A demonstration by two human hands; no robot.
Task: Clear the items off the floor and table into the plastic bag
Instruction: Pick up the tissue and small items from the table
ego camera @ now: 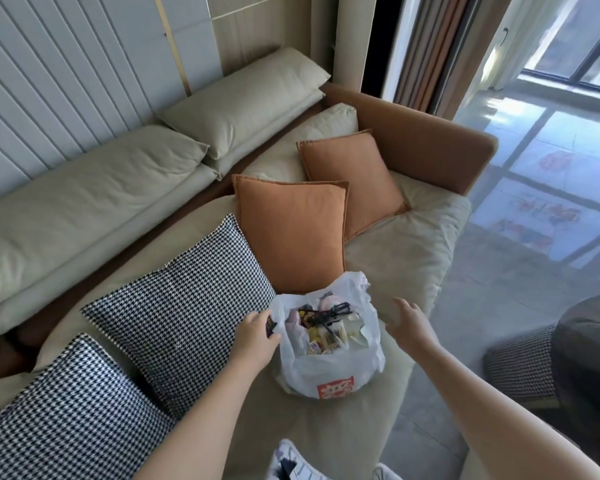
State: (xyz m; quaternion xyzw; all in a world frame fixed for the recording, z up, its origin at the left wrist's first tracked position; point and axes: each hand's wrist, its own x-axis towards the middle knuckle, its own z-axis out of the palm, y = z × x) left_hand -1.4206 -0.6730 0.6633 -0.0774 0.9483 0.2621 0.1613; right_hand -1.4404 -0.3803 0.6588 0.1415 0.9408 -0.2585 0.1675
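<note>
Bag: the white plastic bag sits upright on the near seat of the sofa, its mouth gaping upward, likely so things can be dropped straight in.
Contents: boxes, wrappers and a dark tangled thing fill it close to the rim; what each one is cannot be told.
Left hand: the left hand is at the bag's left rim, fingers curled round a small dark packet, probably about to tip it over the edge into the bag.
Right hand: the right hand hovers just right of the bag, fingers spread and relaxed, touching nothing; it looks ready to steady or widen the far side of the mouth.
Support: the checked cushion lies against the bag's left side and an orange cushion stands behind it, which seems to keep the soft bag from slumping.
Progress: judging by how full the bag is, clearing seems well along.
Risk: the thin rim may fold inward under the packet.
</note>
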